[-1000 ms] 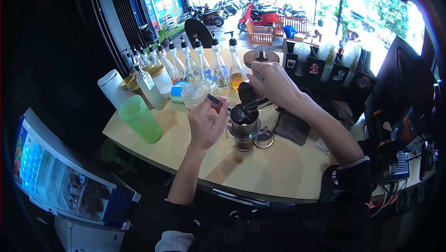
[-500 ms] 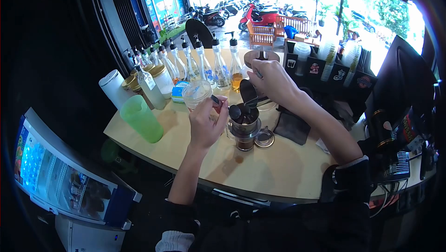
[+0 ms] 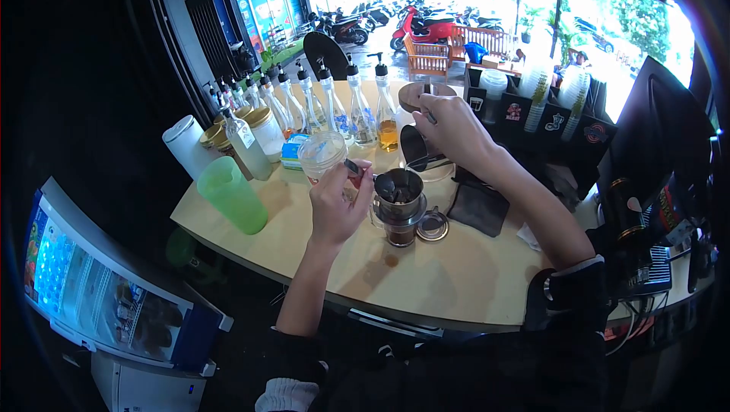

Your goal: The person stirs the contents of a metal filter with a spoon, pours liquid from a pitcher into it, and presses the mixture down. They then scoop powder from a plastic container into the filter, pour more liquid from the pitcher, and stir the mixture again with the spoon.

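Observation:
My left hand (image 3: 340,203) is closed on a dark spoon (image 3: 385,186), whose bowl is at the mouth of a metal drip filter (image 3: 403,207). The filter sits on a glass with dark brown liquid (image 3: 401,237). Above and behind it, my right hand (image 3: 454,129) grips a dark pitcher (image 3: 417,146), which is tilted toward the filter; a thin stream seems to fall from its lip. A round metal lid (image 3: 433,226) lies just right of the glass. Behind my left hand stands a clear plastic cup (image 3: 322,155).
A green cup (image 3: 233,195) stands at the left, near jars and a row of pump bottles (image 3: 332,108). A dark cloth (image 3: 478,207) lies right of the lid. Cup holders (image 3: 532,112) stand at the back right, a drinks fridge (image 3: 106,290) at the lower left.
My right hand has shifted slightly to the right with the pitcher, whose lip is now a little higher and farther from the filter. My left hand has barely moved.

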The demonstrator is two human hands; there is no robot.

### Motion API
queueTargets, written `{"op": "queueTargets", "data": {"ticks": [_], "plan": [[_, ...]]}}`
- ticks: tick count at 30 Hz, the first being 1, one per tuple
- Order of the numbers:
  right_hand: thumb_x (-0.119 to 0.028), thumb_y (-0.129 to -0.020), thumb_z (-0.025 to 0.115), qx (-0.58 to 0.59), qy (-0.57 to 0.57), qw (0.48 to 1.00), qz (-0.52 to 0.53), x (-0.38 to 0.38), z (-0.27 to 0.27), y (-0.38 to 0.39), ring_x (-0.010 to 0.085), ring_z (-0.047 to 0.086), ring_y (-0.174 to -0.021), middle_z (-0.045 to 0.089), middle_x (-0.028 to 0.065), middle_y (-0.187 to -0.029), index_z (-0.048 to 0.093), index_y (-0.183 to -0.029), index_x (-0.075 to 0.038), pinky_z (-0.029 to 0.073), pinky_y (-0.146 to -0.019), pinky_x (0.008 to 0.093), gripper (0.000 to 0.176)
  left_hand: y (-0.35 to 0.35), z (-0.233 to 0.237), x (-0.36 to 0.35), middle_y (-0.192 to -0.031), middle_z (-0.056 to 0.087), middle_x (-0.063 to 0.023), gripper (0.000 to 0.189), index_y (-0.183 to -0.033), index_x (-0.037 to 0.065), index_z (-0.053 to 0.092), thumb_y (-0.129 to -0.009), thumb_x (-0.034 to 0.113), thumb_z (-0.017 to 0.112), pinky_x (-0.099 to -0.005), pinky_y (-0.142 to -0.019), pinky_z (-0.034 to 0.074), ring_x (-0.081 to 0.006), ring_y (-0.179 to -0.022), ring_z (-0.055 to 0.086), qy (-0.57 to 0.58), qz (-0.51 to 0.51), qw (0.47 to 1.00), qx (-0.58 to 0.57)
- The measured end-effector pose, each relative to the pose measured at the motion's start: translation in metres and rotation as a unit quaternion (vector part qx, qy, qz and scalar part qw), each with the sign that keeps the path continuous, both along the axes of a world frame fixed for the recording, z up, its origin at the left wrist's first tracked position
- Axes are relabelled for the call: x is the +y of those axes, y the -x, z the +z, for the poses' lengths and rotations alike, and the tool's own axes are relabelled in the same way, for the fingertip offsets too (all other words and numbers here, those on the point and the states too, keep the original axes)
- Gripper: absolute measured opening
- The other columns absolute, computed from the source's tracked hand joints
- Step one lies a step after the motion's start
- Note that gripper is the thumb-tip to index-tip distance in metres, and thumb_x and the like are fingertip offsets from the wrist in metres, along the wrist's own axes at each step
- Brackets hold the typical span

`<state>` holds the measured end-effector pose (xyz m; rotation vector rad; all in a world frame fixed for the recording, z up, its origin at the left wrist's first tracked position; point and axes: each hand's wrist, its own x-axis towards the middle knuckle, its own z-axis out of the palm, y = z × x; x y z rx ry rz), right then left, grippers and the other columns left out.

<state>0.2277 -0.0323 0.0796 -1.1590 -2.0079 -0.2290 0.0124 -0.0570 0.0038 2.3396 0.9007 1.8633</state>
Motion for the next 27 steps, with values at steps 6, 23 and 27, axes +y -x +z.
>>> {"op": "queueTargets", "data": {"ticks": [6,23,27], "plan": [[-0.014,-0.089,0.057,0.022,0.099,0.995,-0.005,-0.017,0.012,-0.001,0.0357,0.064,-0.066,0.061,0.0207,-0.068,0.057,-0.086,0.008,0.049,-0.065,0.043,0.021,0.002,0.004,-0.006,-0.073,0.065,-0.0078,0.008,-0.088,0.001,0.063,-0.082,0.003,0.068,-0.0312,-0.06,0.049,-0.0185,-0.064,0.064,0.002,0.027,1.0,0.013],[-0.014,-0.087,0.058,0.024,0.077,0.996,0.035,-0.016,0.011,0.021,0.0353,0.064,-0.067,0.062,0.0217,-0.069,0.057,-0.083,0.008,0.049,-0.066,0.042,0.022,0.004,0.005,-0.011,-0.071,0.064,-0.0068,0.009,-0.089,0.002,0.064,-0.081,0.002,0.069,-0.0315,-0.06,0.048,-0.0189,-0.064,0.063,-0.022,0.031,0.999,0.005],[-0.014,-0.088,0.058,-0.004,0.046,0.998,0.032,-0.011,0.01,0.025,0.036,0.065,-0.067,0.062,0.0226,-0.069,0.056,-0.082,0.007,0.049,-0.066,0.042,0.022,0.005,0.005,-0.011,-0.071,0.063,-0.0065,0.008,-0.088,0.002,0.064,-0.082,0.002,0.069,-0.0321,-0.06,0.047,-0.0194,-0.064,0.063,-0.022,0.031,0.999,0.004]]}}
